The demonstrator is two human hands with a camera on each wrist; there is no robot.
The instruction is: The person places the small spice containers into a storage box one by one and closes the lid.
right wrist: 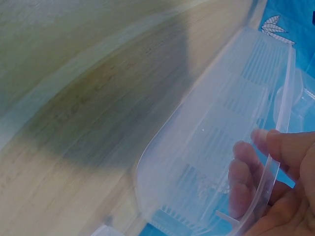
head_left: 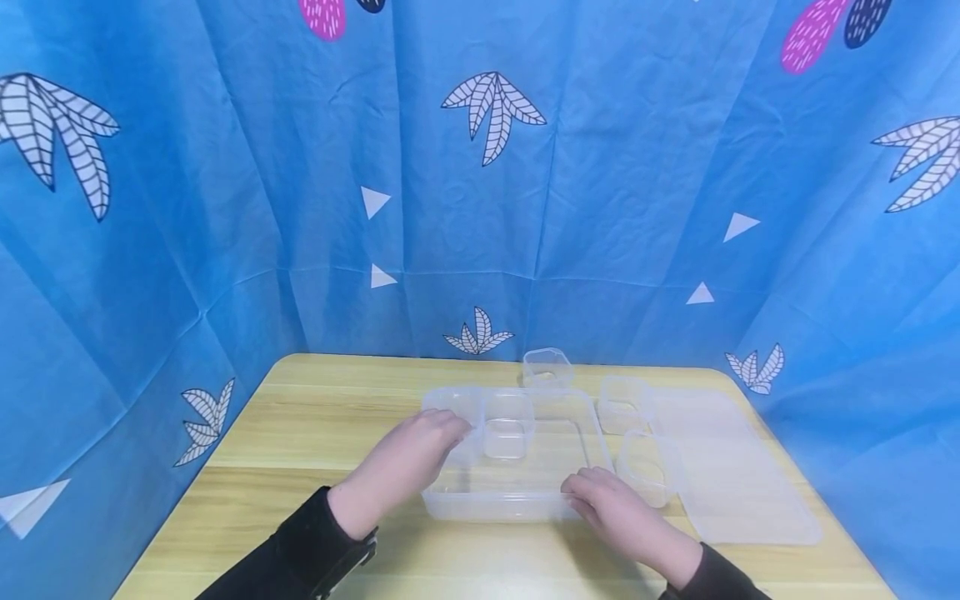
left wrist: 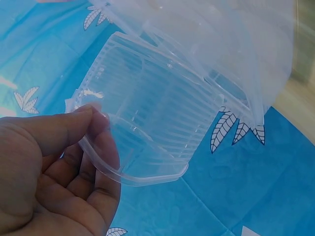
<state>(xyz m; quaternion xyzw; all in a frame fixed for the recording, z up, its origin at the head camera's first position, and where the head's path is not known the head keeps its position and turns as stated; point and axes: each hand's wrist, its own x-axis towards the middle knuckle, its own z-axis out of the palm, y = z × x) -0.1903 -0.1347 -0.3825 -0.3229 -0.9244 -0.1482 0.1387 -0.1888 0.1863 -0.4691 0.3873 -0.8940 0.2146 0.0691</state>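
Note:
A large clear plastic box (head_left: 502, 506) lies on the table with its opening upward. My left hand (head_left: 408, 454) is at its left side, pinching the rim of a small clear container (left wrist: 147, 98) between thumb and forefinger. In the head view that container (head_left: 453, 403) is over the box's left part; whether it touches the bottom I cannot tell. Beside it, another small container (head_left: 507, 437) stands inside the box. At the near right corner, my right hand (head_left: 622, 512) grips the box's rim, thumb on one side and fingers on the other, as the right wrist view shows.
Right of the box stand two more small clear containers (head_left: 622, 404) (head_left: 647, 475), and one (head_left: 547, 368) is behind it. A flat translucent lid (head_left: 742, 475) lies at the table's right side. Blue patterned cloth (head_left: 600, 208) hangs around the wooden table (head_left: 300, 433).

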